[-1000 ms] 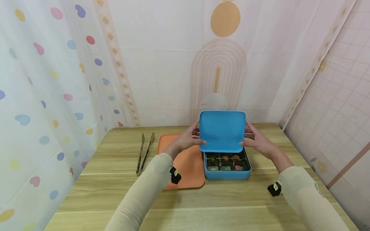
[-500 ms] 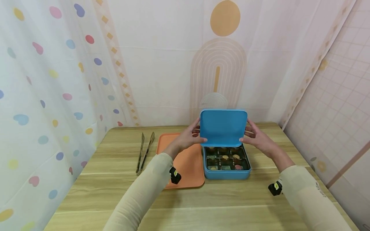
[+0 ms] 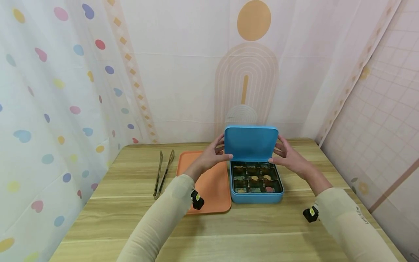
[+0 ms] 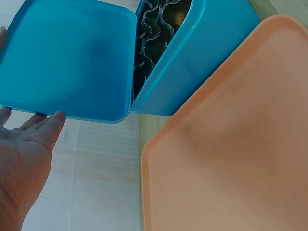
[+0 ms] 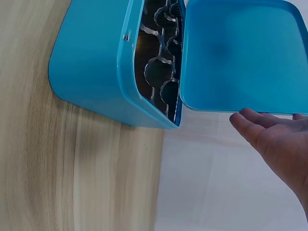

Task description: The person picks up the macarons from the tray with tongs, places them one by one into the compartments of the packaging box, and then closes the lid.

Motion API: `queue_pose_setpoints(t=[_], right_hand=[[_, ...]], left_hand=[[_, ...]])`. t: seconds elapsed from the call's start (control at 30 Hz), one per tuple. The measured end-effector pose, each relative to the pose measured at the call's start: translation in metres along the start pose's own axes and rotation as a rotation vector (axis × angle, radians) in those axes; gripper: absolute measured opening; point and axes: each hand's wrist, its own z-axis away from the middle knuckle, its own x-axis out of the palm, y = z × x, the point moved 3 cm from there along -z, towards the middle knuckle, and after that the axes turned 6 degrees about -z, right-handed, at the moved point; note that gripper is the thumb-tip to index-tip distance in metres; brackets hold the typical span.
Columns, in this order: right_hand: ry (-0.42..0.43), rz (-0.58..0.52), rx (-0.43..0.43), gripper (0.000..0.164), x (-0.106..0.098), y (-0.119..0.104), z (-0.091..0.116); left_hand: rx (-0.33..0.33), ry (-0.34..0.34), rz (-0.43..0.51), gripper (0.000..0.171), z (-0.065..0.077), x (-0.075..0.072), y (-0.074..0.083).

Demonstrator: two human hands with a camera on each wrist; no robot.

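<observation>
A blue tin box (image 3: 257,198) stands on the table, its blue lid (image 3: 251,143) tilted up at the back edge with the inside facing me. My left hand (image 3: 211,158) holds the lid's left side, thumb at the lower corner. On the opposite side my right hand (image 3: 291,158) grips the lid in the same way. In the left wrist view, fingertips (image 4: 57,118) touch the lid's edge; the right wrist view also has fingertips (image 5: 240,119) against it. Inside the box, a dark divided insert (image 3: 248,183) holds several small round and square pieces, whose kind I cannot tell.
An orange tray (image 3: 212,196) lies directly left of the box, partly under my left forearm. Farther left are metal tongs (image 3: 162,176), lying spread on the wooden table (image 3: 131,218). A patterned curtain (image 3: 183,72) hangs behind the table.
The lid has tipped further back and its lower edge has moved rearward, uncovering the back row of compartments. Both hands have moved slightly with it; tray and tongs stay put.
</observation>
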Motion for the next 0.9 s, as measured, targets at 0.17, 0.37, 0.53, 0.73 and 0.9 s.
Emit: queue_pose_setpoints(t=[0.17,0.37,0.53,0.73,0.9], right_hand=[[0.000,-0.010,0.001,0.096,0.004,-0.003,0.001],[0.018,0.013,0.009,0.089,0.007,-0.001,0.000],[0.025,0.032,0.007,0.086,0.009,0.002,-0.002],[0.026,0.043,-0.010,0.086,0.011,0.001,-0.003],[0.030,0.070,-0.007,0.085,0.011,0.003,-0.003]], left_hand=[[-0.002,0.023,0.014,0.089,-0.001,0.000,-0.002],[0.002,0.048,0.034,0.088,0.001,0.002,0.000],[0.001,0.070,0.021,0.090,0.001,0.003,-0.001],[0.006,0.093,0.023,0.085,0.000,0.005,-0.006],[-0.003,0.100,0.048,0.081,0.002,0.008,-0.007]])
